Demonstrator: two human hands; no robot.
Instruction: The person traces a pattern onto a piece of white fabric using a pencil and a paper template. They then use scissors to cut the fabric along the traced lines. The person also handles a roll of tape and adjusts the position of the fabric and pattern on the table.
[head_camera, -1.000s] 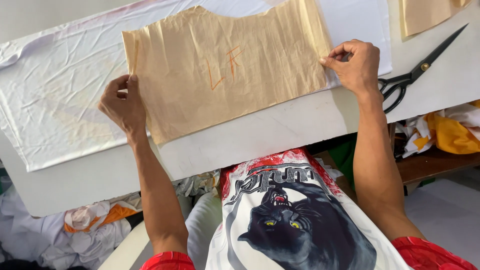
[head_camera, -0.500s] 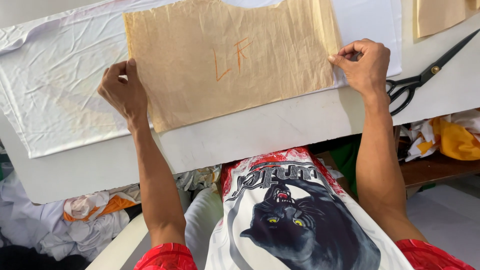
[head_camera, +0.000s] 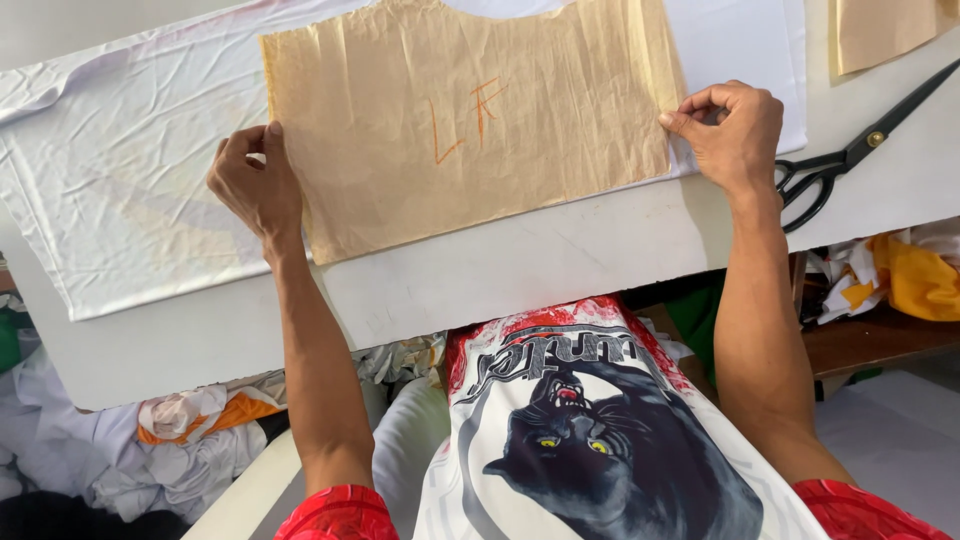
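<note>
A crinkled tan paper pattern piece (head_camera: 470, 120), marked with orange handwriting and cut with a curved scoop at its top edge, lies flat on a white creased fabric sheet (head_camera: 130, 190) spread over the pale table (head_camera: 560, 255). The left hand (head_camera: 255, 185) pinches the paper's left edge, fingers curled together. The right hand (head_camera: 730, 135) pinches the right edge between thumb and bent fingers. Black-handled scissors (head_camera: 850, 160) lie just beside the right hand.
</note>
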